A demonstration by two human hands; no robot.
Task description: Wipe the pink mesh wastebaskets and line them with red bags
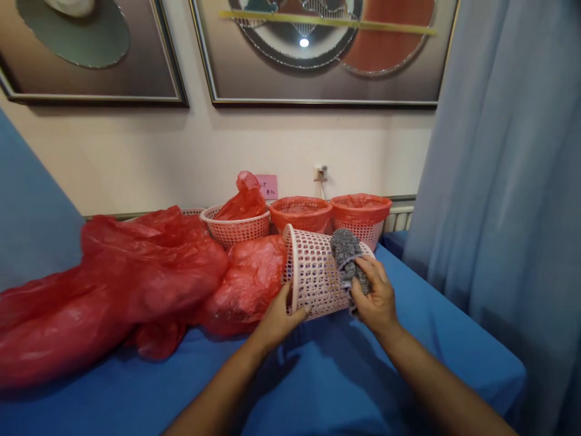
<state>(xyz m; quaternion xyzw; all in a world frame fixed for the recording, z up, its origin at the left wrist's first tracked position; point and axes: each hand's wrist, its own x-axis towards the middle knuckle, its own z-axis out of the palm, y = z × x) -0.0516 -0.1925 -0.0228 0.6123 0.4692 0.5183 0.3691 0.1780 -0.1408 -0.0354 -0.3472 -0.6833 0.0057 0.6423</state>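
A pale pink perforated plastic wastebasket point(316, 272) lies tilted on its side in the middle of the view, its mouth facing left. My left hand point(284, 312) grips its rim from below, thumb outside and the other fingers partly hidden inside the mouth. In my right hand point(376, 297) is a grey cleaning cloth point(345, 249), bunched up and pressed against the basket's side near its base. The fingers of that hand are closed around the cloth.
Full red plastic bags point(149, 272) lie at the left on the blue-covered table point(436, 339). Behind stand a basket point(236, 230) with a loose red bag and two lined baskets point(362, 209). A blue curtain point(494, 181) hangs at right; a socket point(320, 172) is on the wall.
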